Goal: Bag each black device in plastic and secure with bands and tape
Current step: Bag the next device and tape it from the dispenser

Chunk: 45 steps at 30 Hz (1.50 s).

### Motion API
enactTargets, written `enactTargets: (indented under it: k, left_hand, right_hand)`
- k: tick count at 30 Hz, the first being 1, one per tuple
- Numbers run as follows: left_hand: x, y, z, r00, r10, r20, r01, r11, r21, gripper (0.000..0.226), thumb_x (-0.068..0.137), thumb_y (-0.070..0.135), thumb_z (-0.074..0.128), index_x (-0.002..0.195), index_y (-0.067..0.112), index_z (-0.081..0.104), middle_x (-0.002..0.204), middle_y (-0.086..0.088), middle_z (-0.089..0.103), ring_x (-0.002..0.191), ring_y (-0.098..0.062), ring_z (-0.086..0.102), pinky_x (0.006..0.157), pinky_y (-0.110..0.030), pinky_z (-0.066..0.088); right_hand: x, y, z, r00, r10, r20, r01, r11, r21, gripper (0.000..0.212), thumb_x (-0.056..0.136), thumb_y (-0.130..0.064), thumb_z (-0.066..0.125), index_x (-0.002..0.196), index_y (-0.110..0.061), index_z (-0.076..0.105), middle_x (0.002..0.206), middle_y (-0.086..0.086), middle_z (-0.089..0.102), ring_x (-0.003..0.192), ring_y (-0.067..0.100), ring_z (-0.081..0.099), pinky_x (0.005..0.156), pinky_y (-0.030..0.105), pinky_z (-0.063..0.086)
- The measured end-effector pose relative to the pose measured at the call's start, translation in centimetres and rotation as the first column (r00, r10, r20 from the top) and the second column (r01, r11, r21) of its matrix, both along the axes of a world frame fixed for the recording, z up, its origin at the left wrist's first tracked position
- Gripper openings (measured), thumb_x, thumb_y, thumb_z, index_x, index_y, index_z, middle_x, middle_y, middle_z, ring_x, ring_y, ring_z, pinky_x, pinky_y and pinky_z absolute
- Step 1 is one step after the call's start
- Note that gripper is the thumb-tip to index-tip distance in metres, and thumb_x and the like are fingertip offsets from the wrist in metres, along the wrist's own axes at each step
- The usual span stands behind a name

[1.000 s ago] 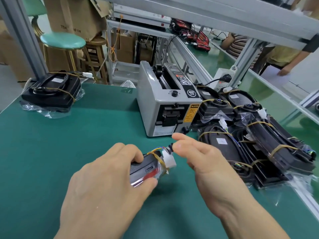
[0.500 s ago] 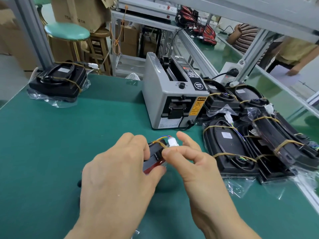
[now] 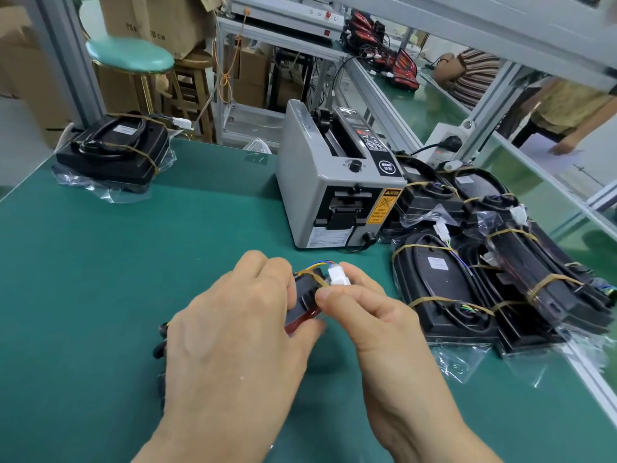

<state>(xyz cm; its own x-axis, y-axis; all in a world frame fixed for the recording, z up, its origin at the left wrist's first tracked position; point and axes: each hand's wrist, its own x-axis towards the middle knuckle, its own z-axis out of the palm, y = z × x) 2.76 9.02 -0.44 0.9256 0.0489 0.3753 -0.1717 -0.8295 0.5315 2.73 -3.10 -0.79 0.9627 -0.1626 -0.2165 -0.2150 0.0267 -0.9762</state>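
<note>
Both hands meet low over the green bench mat — the left hand wraps the black, red-lensed device to steady it, seemingly so the right hand, pinching the white plastic wire connector, can tuck it under the tan rubber band.

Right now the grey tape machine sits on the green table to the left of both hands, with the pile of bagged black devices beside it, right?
Not quite. The head view shows the grey tape machine on the green table beyond both hands, slightly right, not left. The pile of bagged black devices is beside it.
</note>
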Motion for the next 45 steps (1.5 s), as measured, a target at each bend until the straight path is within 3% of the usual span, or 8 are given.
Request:
enactTargets:
  k: [11, 24, 28, 31, 34, 38, 42, 45]
  left_hand:
    - [-0.1, 0.2, 0.0, 0.999, -0.02, 0.026, 0.02, 1.0, -0.004, 0.044, 0.053, 0.038, 0.083, 0.064, 0.025, 0.043, 0.062, 0.008, 0.046, 0.045, -0.019, 0.042, 0.039, -0.027, 0.034]
    - [0.0, 0.7, -0.2, 0.992, -0.126, 0.033, 0.125, 0.992, 0.011, 0.011, 0.06, 0.029, 0.075, 0.07, 0.032, 0.073, 0.076, 0.014, 0.06, 0.047, -0.018, 0.054, 0.041, -0.033, 0.048]
    - [-0.3, 0.8, -0.2, 0.992, -0.123, 0.023, 0.123, 0.992, 0.005, 0.016, 0.058, 0.036, 0.067, 0.073, 0.032, 0.072, 0.078, 0.016, 0.062, 0.047, -0.018, 0.056, 0.043, -0.035, 0.049]
    - [-0.2, 0.7, -0.2, 0.993, -0.111, 0.032, 0.111, 0.994, 0.005, 0.017, 0.059, 0.037, 0.07, 0.074, 0.03, 0.068, 0.076, 0.016, 0.062, 0.052, -0.019, 0.059, 0.046, -0.037, 0.051]
    - [-0.4, 0.8, -0.1, 0.988, -0.15, 0.025, 0.149, 0.988, 0.042, 0.028, 0.056, 0.036, 0.078, 0.081, 0.034, 0.064, 0.077, 0.019, 0.06, 0.053, -0.017, 0.057, 0.043, -0.03, 0.047]
    - [0.0, 1.4, -0.5, 0.975, -0.222, -0.018, 0.22, 0.941, 0.257, 0.049, 0.05, 0.054, 0.068, 0.097, 0.038, 0.063, 0.09, 0.022, 0.065, 0.054, -0.011, 0.06, 0.045, -0.015, 0.033]
    - [0.8, 4.1, -0.6, 0.969, -0.246, 0.032, 0.248, 0.965, -0.088, 0.057, 0.057, 0.056, 0.063, 0.113, 0.048, 0.057, 0.109, 0.034, 0.062, 0.085, 0.004, 0.063, 0.067, -0.024, 0.054]
    - [1.1, 5.5, -0.8, 0.933, -0.339, 0.124, 0.336, 0.691, -0.64, 0.065, 0.047, 0.038, 0.085, 0.109, 0.043, 0.067, 0.106, 0.015, 0.072, 0.089, -0.003, 0.069, 0.073, -0.016, 0.055]
  right_hand:
    - [0.1, 0.4, -0.4, 0.998, -0.02, 0.063, 0.025, 0.996, -0.09, 0.011, 0.07, -0.023, 0.07, 0.064, -0.015, 0.076, 0.127, -0.016, 0.056, 0.109, -0.026, 0.043, 0.086, 0.016, 0.033]
    - [0.0, 0.3, -1.5, 0.975, -0.072, 0.211, 0.143, 0.928, -0.343, 0.012, 0.076, -0.016, 0.072, 0.079, -0.024, 0.063, 0.105, -0.021, 0.056, 0.105, -0.008, 0.052, 0.079, 0.004, 0.034]
    - [0.2, -0.2, -1.1, 0.964, -0.045, 0.26, 0.147, 0.911, -0.387, 0.026, 0.085, -0.027, 0.067, 0.1, -0.037, 0.047, 0.105, -0.024, 0.052, 0.097, -0.015, 0.047, 0.078, 0.005, 0.034]
    - [1.2, -0.1, -1.1, 0.967, 0.102, 0.233, 0.026, 0.871, -0.491, 0.018, 0.085, -0.021, 0.063, 0.092, -0.033, 0.052, 0.097, -0.02, 0.054, 0.092, -0.006, 0.05, 0.08, 0.011, 0.038]
    - [1.9, -0.5, -1.7, 0.965, 0.076, 0.251, 0.028, 0.921, -0.388, 0.012, 0.087, -0.016, 0.059, 0.087, -0.028, 0.055, 0.087, -0.013, 0.058, 0.081, 0.002, 0.053, 0.07, 0.012, 0.041]
    - [2.5, -1.6, -2.5, 0.947, 0.218, 0.234, -0.123, 0.924, -0.362, 0.021, 0.08, -0.044, 0.06, 0.099, -0.036, 0.056, 0.101, -0.02, 0.06, 0.099, -0.003, 0.054, 0.082, 0.01, 0.039]
    - [3.1, -5.0, -2.2, 0.872, 0.446, 0.203, -0.397, 0.885, -0.242, 0.079, 0.063, -0.061, 0.073, 0.133, -0.041, 0.041, 0.134, -0.03, 0.049, 0.13, -0.012, 0.038, 0.106, 0.015, 0.031]
    - [2.7, -5.4, -2.0, 0.798, 0.565, 0.21, -0.507, 0.817, -0.275, 0.1, 0.056, -0.041, 0.085, 0.139, -0.053, 0.03, 0.141, -0.03, 0.045, 0.133, -0.006, 0.039, 0.109, 0.022, 0.035]
